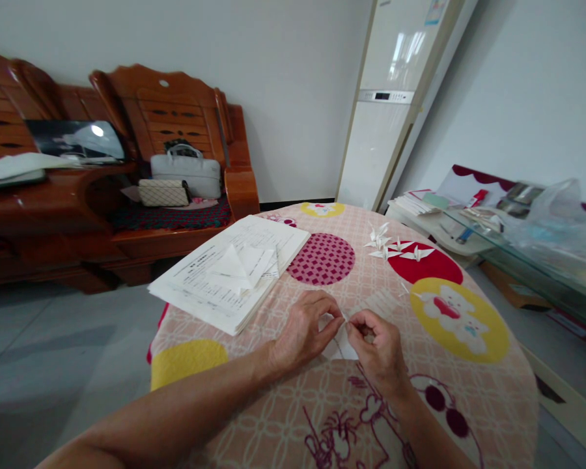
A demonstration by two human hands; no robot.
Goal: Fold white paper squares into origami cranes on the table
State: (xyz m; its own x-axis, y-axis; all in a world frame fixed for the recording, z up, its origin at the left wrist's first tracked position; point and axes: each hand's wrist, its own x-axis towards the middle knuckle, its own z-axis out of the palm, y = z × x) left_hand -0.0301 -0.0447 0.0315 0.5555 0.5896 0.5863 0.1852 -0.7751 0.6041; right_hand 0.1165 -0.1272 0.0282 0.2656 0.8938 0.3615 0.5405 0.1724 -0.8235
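Observation:
Over the middle of the round table, my left hand and my right hand meet fingertip to fingertip. Both are closed in a pinch on a small piece of white paper; its lower part shows between and below the fingers, while its top is mostly hidden. Several white folded paper cranes stand beyond my right hand. Left of my left hand lies a thick stack of printed sheets, with loose folded paper pieces on top.
A patterned cloth covers the table. A wooden bench with bags stands at the back left. To the right is a glass-topped stand with a plastic bag. A tall white air conditioner stands behind.

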